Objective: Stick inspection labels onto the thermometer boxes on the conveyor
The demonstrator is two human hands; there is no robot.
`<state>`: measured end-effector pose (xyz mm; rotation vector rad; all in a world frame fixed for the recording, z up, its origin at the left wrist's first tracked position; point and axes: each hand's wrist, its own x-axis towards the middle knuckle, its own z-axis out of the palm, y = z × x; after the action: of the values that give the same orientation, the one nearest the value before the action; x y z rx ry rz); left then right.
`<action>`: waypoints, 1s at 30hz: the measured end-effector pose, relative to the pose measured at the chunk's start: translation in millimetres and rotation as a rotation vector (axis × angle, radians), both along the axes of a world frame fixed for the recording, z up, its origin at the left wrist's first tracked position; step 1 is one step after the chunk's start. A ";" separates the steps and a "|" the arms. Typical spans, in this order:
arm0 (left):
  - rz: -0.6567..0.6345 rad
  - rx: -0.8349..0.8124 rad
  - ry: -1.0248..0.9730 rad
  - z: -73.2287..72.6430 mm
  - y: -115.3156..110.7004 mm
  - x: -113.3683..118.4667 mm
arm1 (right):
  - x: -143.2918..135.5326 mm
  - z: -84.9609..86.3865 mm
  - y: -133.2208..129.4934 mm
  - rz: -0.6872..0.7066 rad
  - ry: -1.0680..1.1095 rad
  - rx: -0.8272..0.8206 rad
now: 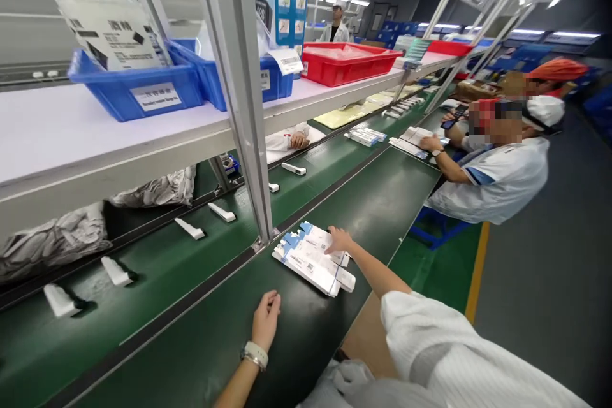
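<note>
Two side-by-side piles of flattened white-and-blue cartons lie on the green work surface in front of me. My right hand is on the farther pile, thumb and fingers closed at a flattened carton's edge; the fingertips are partly hidden. Nearer to me, my left hand rests on the bare green surface, its fingers curled together. Nothing shows in it, and it is apart from the cartons. A pale watch band circles the left wrist.
Several white handheld devices lie along the green conveyor beyond a dark rail. A metal post rises just past the cartons. Blue bins and a red bin stand on the overhead shelf. A co-worker handles cartons at right.
</note>
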<state>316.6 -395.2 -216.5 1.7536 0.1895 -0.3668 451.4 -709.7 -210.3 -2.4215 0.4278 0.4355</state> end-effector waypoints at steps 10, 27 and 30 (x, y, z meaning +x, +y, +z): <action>0.314 0.082 0.058 -16.6 -58.3 0.8 | 14.2 7.4 -47.1 0.073 0.053 0.461; 0.412 -0.163 0.372 8.1 -108.8 0.4 | -39.2 19.9 34.0 0.258 0.166 0.332; 0.444 -0.156 0.391 9.9 -125.9 19.6 | -38.6 10.2 33.9 0.288 0.218 0.321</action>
<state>336.2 -521.1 -206.6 1.4227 0.7946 -0.3820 412.9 -675.8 -200.1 -2.1331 0.0870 0.8318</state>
